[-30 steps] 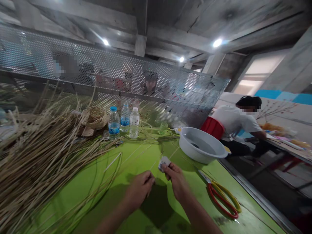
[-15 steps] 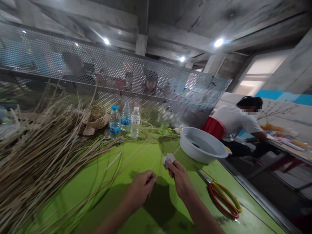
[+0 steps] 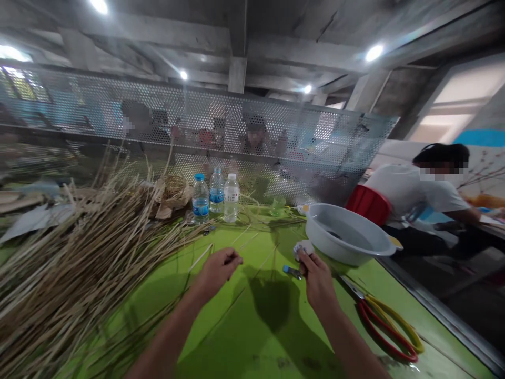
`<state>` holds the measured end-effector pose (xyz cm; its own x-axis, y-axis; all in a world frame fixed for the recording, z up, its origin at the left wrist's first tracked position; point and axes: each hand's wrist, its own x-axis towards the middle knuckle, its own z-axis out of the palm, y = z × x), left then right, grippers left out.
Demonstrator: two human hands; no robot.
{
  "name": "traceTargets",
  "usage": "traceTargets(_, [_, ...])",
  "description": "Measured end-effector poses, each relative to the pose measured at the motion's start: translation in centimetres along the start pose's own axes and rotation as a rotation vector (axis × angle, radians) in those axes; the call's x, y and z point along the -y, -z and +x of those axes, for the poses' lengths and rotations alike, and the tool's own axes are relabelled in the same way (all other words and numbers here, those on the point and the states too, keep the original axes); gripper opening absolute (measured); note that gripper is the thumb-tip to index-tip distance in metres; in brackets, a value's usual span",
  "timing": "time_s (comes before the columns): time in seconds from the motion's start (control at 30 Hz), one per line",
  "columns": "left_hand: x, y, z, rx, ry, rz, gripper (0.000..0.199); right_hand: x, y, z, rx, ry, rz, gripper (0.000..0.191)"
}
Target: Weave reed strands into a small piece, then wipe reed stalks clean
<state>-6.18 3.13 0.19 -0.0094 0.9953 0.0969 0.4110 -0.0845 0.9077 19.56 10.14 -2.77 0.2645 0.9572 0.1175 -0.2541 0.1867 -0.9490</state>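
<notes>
My right hand (image 3: 316, 276) pinches a small whitish crumpled piece (image 3: 303, 249) above the green table (image 3: 244, 337). Beside its fingertips lies a small blue-ended metal tool (image 3: 292, 271). My left hand (image 3: 220, 267) is closed over the table, its thumb and fingers together; whether a thin strand is between them is too small to tell. Thin pale strips (image 3: 201, 257) lie near it. To the right of my right hand are large scissors (image 3: 389, 329) with red and yellow handles.
A big heap of dry strips (image 3: 90, 252) covers the left side. Behind are a small woven basket (image 3: 175, 190), a blue-capped bottle (image 3: 200, 202), other bottles and a white basin (image 3: 347, 231). A person (image 3: 418, 189) sits at the right, beyond the table edge.
My hands have moved apart, the left one up and leftward. The blue-ended tool now shows by my right hand. The view has turned left, so the surroundings sit further right.
</notes>
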Motion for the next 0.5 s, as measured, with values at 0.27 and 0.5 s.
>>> traceTargets(0.27, [2.9,4.8,1.4,-0.205,0.107,0.456,0.024,-0.3,0.6,0.8,-0.059,-0.037,0.097,0.035])
traceTargets(0.5, [3.3,5.9,0.6,-0.053,0.147,0.536,0.027,-0.5,0.8,1.1,-0.037,0.002,0.046,0.034])
